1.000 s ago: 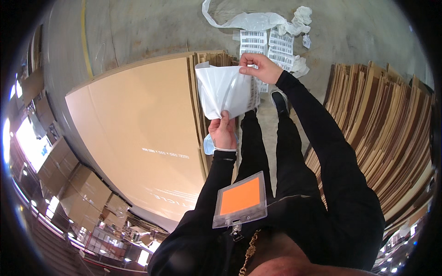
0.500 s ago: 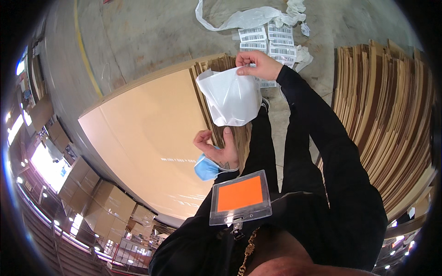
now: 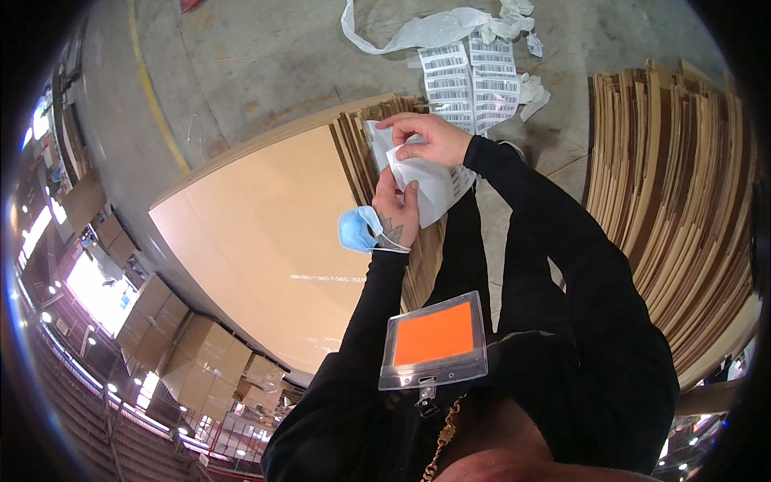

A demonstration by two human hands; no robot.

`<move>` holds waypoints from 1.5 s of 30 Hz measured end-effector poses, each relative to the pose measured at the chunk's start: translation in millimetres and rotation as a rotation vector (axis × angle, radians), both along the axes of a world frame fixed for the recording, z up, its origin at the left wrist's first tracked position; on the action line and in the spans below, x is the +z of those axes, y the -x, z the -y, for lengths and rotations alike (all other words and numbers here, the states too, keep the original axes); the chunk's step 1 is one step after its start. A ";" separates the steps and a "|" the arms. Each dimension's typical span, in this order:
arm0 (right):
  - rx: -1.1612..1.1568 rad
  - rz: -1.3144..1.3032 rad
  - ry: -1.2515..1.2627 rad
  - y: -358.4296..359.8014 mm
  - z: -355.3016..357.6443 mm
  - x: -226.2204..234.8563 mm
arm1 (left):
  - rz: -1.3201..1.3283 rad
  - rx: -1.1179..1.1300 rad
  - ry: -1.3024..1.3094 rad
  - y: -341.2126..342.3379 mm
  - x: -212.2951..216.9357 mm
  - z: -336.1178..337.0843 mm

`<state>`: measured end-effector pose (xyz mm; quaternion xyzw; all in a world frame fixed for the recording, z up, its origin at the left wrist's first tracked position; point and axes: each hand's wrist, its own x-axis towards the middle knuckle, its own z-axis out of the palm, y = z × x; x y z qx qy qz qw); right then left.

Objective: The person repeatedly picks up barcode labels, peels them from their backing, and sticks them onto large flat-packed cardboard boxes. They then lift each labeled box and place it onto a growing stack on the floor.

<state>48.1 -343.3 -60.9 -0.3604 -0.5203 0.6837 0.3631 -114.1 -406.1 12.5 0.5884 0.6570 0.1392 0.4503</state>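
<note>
Both my hands are at a white label sheet (image 3: 436, 189), held over the edge of a stack of flat cardboard (image 3: 241, 233) on my left. Its blank side faces up, and printed bars show along its right edge. My right hand (image 3: 434, 138) pinches its upper part between thumb and fingers. Lower down, my left hand (image 3: 397, 210) grips the left edge, thumb on the near side. A blue face mask (image 3: 357, 230) hangs by its loop from my left wrist. Beyond my hands, a long strip of barcode labels (image 3: 446, 80) lies on the floor.
On the right stands another row of flat cardboard sheets (image 3: 666, 209) on edge. Crumpled white backing paper (image 3: 426, 30) lies on the concrete floor (image 3: 265, 56) ahead. A badge holder with an orange card (image 3: 434, 336) hangs at my chest. Cardboard boxes (image 3: 201, 361) stand at the far left.
My left hand has moved up and taken hold of the sheet. My right hand has come down and left, and the curled sheet is now folded between both hands.
</note>
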 end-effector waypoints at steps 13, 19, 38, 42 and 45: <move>-0.186 0.284 -0.046 3.3 4.6 -33.9 | -0.269 -0.482 -0.428 18.8 10.5 -87.2; -0.146 0.419 0.101 16.6 3.3 -21.2 | -0.650 -1.394 -0.343 33.7 -14.9 -159.8; -0.266 0.591 0.009 30.1 2.0 -39.7 | -0.452 -1.648 -0.255 24.1 -23.2 -189.2; -0.299 0.570 -0.016 33.1 2.0 -43.1 | -0.408 -1.641 -0.166 20.5 -16.8 -192.5; -0.306 0.548 -0.045 41.2 -0.1 -43.6 | -0.357 -1.607 -0.161 20.9 -11.5 -190.6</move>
